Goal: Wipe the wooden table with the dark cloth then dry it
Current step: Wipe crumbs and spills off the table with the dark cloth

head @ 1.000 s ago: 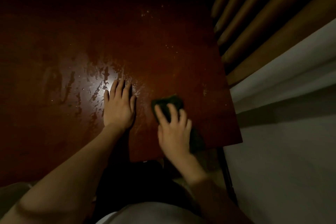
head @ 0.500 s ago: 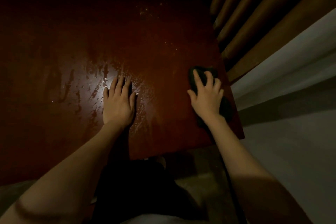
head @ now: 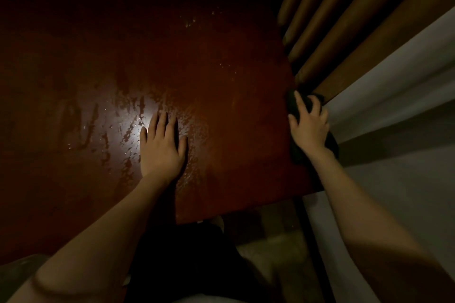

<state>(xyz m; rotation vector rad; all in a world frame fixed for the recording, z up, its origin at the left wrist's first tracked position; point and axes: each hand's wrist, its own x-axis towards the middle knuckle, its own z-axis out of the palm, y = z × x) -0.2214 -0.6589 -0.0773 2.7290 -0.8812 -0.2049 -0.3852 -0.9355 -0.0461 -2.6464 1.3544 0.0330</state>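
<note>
Right hand (head: 309,128), fingers curled on the dark crumpled cloth (head: 293,103), has swept to the reddish-brown wooden tabletop (head: 221,69) right edge; left hand (head: 161,147) stays flat, open. Wet streaks remain; wiping unfinished.

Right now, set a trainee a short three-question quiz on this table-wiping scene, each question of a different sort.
1. True or false: the left hand lies flat, fingers straight, on the reddish-brown wooden table.
2. Multiple choice: where is the dark cloth? A) table's middle B) table's right edge, under the right hand C) on the floor
3. Fill in: beside the left hand, the bright glare shows streaks of ____ on the wood.

Key: 1 true; 2 B; 3 wetness
</note>
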